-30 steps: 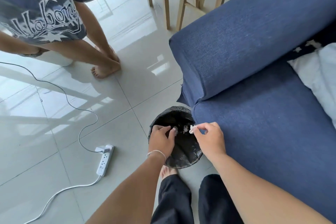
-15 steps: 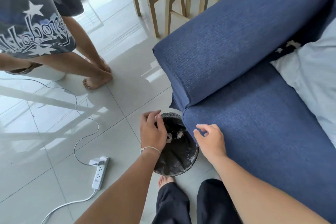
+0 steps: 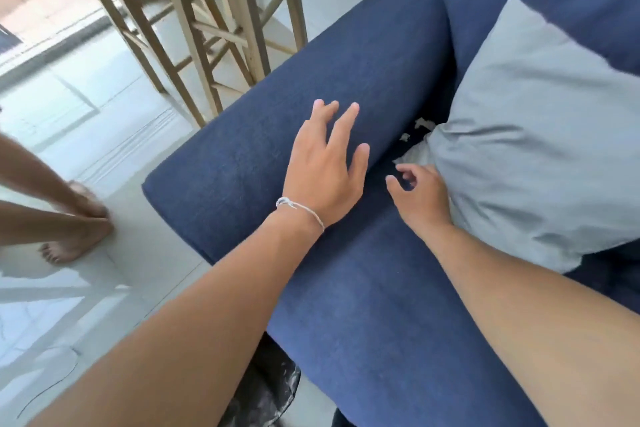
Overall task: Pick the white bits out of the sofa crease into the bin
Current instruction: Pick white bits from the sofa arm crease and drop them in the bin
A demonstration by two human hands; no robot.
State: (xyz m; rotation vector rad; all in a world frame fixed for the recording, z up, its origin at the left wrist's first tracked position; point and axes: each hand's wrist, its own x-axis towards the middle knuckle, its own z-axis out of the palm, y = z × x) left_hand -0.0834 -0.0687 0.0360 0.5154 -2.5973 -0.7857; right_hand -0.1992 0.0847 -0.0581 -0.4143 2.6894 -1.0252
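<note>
Several white bits [image 3: 420, 123] lie in the dark crease between the blue sofa's armrest [image 3: 284, 135] and the seat, partly hidden by a grey pillow [image 3: 540, 135]. My left hand [image 3: 329, 170] rests flat on the armrest, fingers spread, holding nothing. My right hand [image 3: 419, 194] hovers over the crease just short of the bits, fingers curled apart and empty. The black-lined bin [image 3: 266, 392] shows only partly at the bottom, under my left forearm.
Wooden stool legs [image 3: 194, 21] stand on the tiled floor behind the armrest. Another person's bare feet [image 3: 76, 225] are at the left edge. A thin cable [image 3: 52, 381] runs over the floor at lower left.
Both hands have left the bin and moved up to the sofa. The right hand dropped its white bit into the bin a second ago. The view has swung up toward the pillow.
</note>
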